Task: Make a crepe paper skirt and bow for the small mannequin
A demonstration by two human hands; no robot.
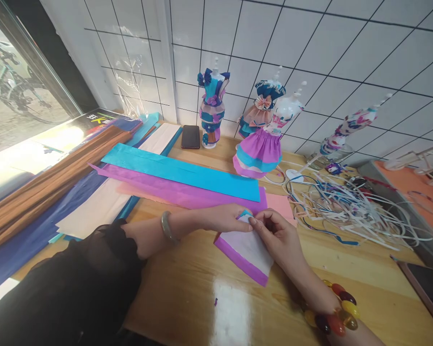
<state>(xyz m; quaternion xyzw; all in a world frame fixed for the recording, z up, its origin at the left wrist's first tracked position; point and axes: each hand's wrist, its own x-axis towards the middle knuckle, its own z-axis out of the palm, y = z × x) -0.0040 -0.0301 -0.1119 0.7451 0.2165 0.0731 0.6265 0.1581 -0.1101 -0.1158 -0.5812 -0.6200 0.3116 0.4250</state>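
Between my two hands is a piece of white paper [245,250] with a wide purple band along its lower edge. My left hand [225,217] is closed on its upper left, where a bit of blue shows near the thumb. With thumb and fingers, my right hand [279,235] pinches the upper right edge, its fingertips meeting those of the left. The piece hangs tilted over the wooden table. Just beyond my hands lie a long blue strip [187,173] and a purple strip [202,196], one overlapping the other. The palm sides of the fingers are partly hidden.
Small dressed mannequins [261,144] stand along the tiled wall. Rolls of brown crepe paper [68,178] and dark blue paper [54,226] lie at left. A tangle of thin white strips [346,206] sits at right. Phones lie at the back [191,137] and right edge [422,283].
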